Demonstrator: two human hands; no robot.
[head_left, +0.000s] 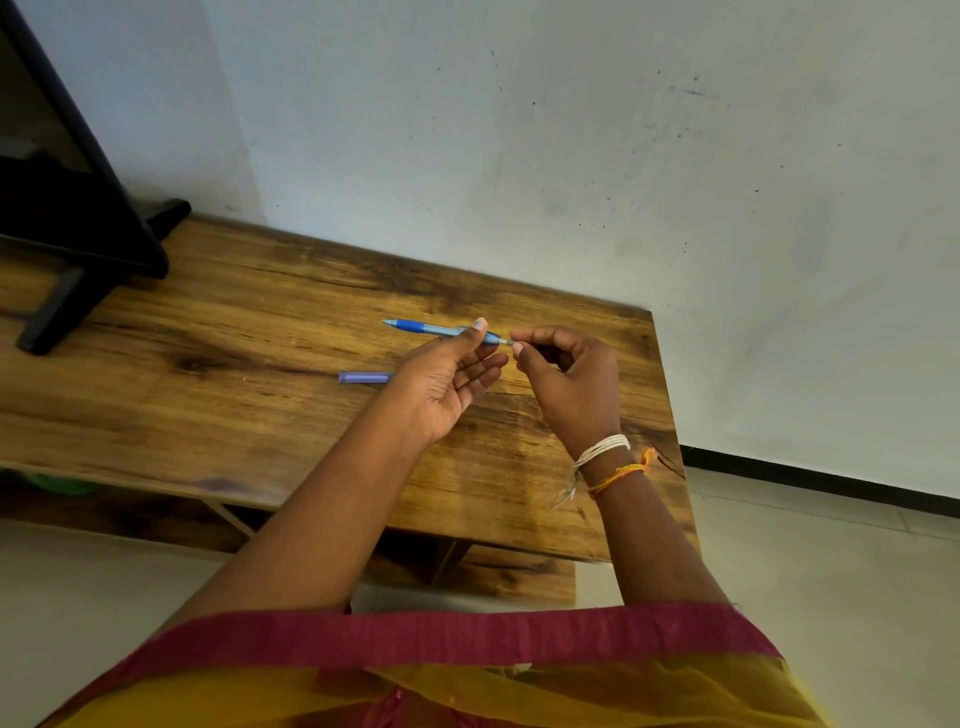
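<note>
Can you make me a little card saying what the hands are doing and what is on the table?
left hand: holds the blue pen by its rear half
right hand: pinches the pen's back end
pen tip: points left
on the wooden table: purple tube, partly hidden behind the left hand
far left: black screen on a stand
right wrist: white and orange threads

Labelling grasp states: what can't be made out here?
Head view, blue pen: rear end hidden by pinching right hand; thumb of left hand covers mid-barrel.
Head view, purple piece: right end behind left hand; cap or pen, cannot tell.
Head view, black stand: cut off by left edge.
</note>
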